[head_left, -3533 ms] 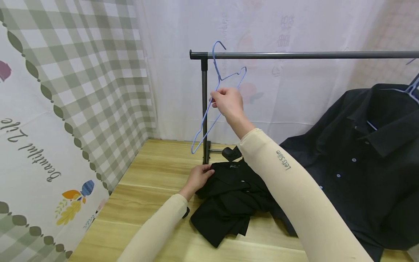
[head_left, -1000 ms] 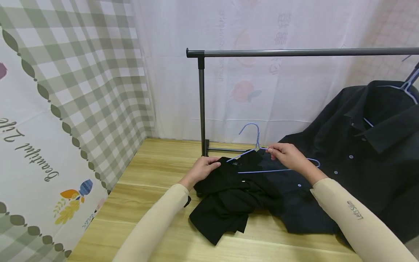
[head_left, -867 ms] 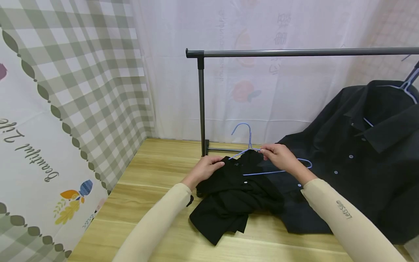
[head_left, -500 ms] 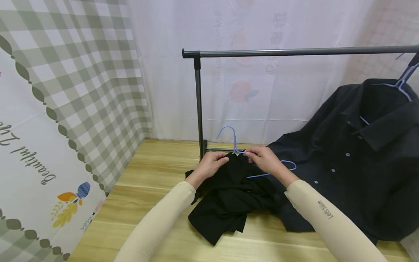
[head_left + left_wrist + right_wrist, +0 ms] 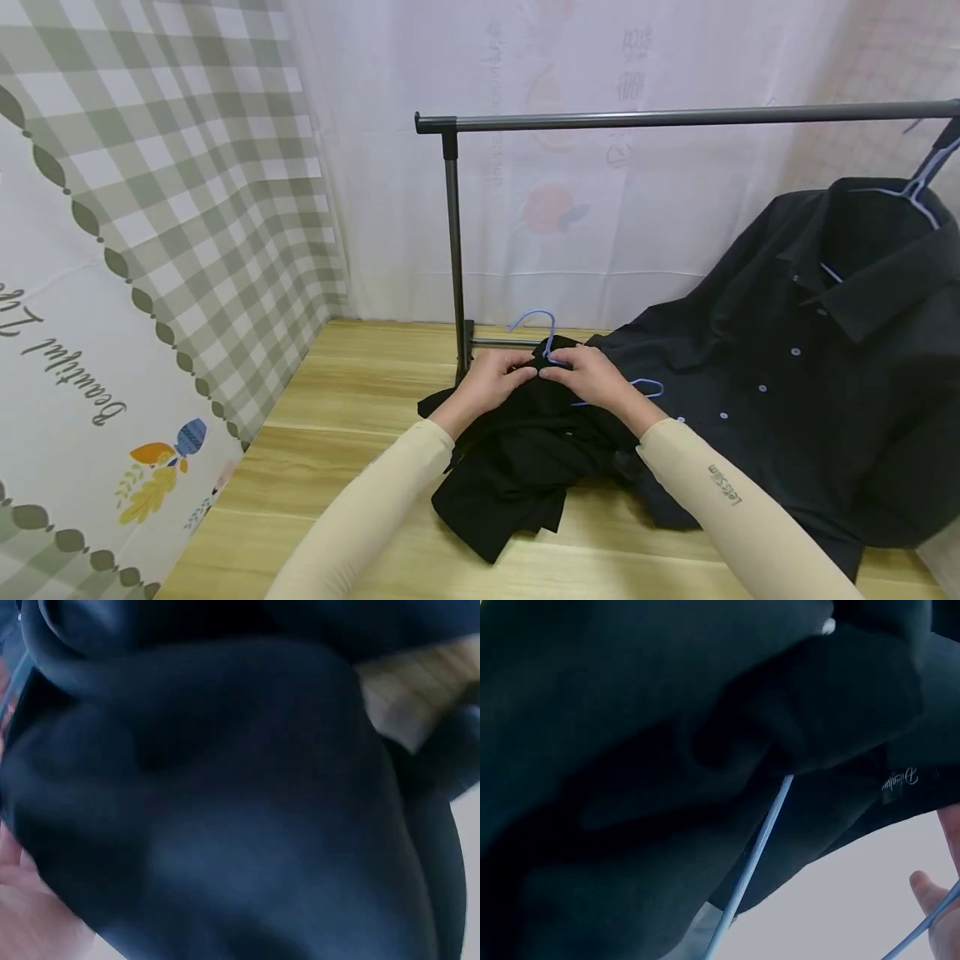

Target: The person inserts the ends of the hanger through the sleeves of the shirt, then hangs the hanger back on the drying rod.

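A black shirt lies bunched on the wooden table. My left hand pinches it near the collar. Close beside it, my right hand grips a blue wire clothes hanger just below its hook. One side of the hanger is hidden in the shirt; its other end sticks out by my right wrist. Dark cloth fills most of the left wrist view, with part of a hand at the edge. In the right wrist view, the hanger wire runs into the shirt's folds and a neck label shows.
A dark metal rack stands behind the hands, its left post close by. Another black shirt hangs at the right on a blue hanger. Checked cloth covers the left side. Bare wooden tabletop shows at left.
The right hand has lowered the hanger from rack height to the shirt, then moved it left into the collar. The left hand has shifted right with the cloth, and both hands have come together.
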The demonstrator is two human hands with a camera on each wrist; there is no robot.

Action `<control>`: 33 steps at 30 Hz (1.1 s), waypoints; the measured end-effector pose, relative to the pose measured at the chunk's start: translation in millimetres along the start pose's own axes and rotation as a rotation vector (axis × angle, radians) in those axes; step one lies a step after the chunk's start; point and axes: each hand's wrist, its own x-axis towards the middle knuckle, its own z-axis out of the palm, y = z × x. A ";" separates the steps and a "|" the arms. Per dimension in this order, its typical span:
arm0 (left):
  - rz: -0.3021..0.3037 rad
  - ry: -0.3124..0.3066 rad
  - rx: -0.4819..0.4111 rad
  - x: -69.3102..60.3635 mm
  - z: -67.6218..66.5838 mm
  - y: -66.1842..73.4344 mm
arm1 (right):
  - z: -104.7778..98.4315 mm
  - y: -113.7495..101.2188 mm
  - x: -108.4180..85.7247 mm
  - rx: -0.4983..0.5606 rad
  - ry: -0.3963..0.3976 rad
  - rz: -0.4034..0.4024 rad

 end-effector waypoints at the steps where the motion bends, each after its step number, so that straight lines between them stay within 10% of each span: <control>1: 0.012 -0.016 -0.001 -1.6 -2.4 -3.3 | -1.1 2.3 -1.1 0.006 0.009 0.002; 11: -0.234 -0.057 -0.089 -33.4 -40.7 -69.6 | -16.1 43.3 -19.3 0.189 0.106 0.127; 17: -0.270 0.016 -0.083 -46.4 -48.2 -94.3 | -14.6 54.9 -24.4 0.183 0.146 0.157; 26: -0.272 0.184 -0.228 -49.1 -86.0 -81.4 | -9.1 58.4 -29.7 0.196 0.150 0.269; 33: -0.229 0.148 -0.235 -50.3 -98.3 -75.1 | -3.1 58.1 -29.5 0.199 0.194 0.282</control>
